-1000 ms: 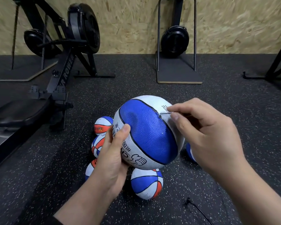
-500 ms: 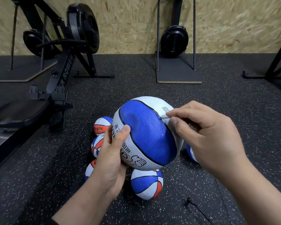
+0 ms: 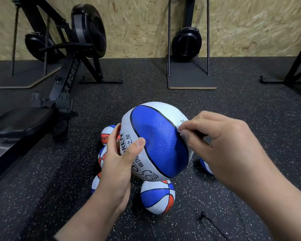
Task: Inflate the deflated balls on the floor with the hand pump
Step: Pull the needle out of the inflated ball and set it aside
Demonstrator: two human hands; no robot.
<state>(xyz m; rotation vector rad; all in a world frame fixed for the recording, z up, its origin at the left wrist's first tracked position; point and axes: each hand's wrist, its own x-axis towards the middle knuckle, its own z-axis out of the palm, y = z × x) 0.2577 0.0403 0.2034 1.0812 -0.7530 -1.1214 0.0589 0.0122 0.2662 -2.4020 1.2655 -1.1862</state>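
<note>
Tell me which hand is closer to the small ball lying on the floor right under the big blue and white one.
Left. The left hand grips the big ball's side, its wrist just beside the small ball; the right hand pinches a needle higher up, to the right.

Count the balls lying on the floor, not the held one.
5 visible: one beneath the held ball, three partly hidden behind the left hand at and, one behind the right hand at. Others may be hidden.

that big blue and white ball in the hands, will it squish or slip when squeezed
The blue and white ball probably squishes: its blue panel looks dented near the left hand thumb. Its pebbled surface likely grips well. Being round, it would probably roll if set on the floor.
</note>
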